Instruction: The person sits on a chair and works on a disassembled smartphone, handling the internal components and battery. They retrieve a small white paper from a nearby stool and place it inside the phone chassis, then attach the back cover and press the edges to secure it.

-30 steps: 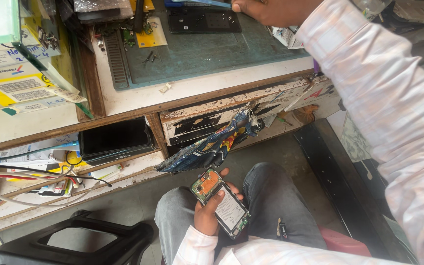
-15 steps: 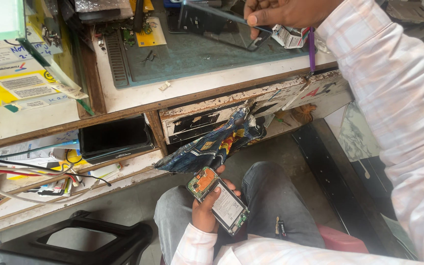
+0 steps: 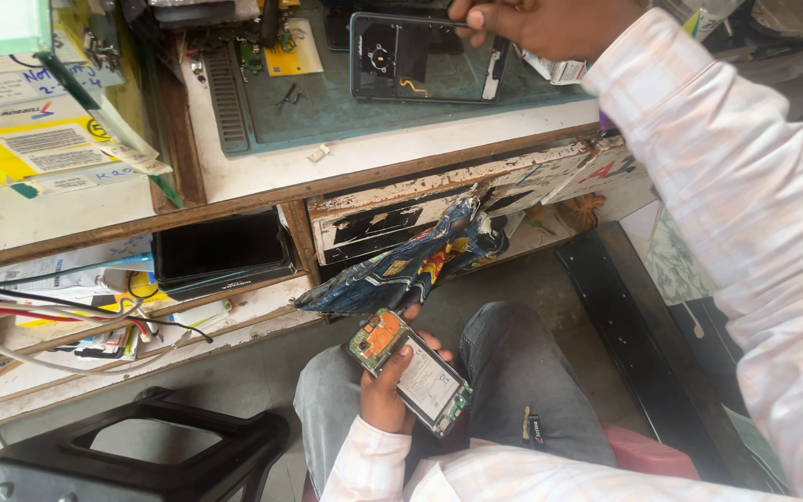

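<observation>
The person sits at a cluttered repair bench with a phone taken apart, and the step in hand looks to me like the sorting of its two halves: the body is kept down in the lap while the back part is handled up on the bench. The left hand (image 3: 385, 390) is closed around an opened smartphone (image 3: 409, 372), fingers wrapped under it and the thumb along its edge, so that the bare inside faces up, an orange-brown circuit board at the top end and a pale battery filling the rest. It rests over the knee of the grey trousers, just below a crumpled blue foil wrapper (image 3: 401, 265) that hangs out of the open drawer (image 3: 439, 209). The right hand (image 3: 541, 23) reaches up onto the green work mat (image 3: 327, 107), its fingers pinched on the top edge of a black phone back cover (image 3: 425, 58), which lies inside-up on the mat, with its camera ring and a thin orange flex showing. Whether the cover is lifted or only touched I cannot tell. Any next move, I judge, calls for a light, steady pinch so the flex is not strained, and a firm hold below so the exposed board stays level.
</observation>
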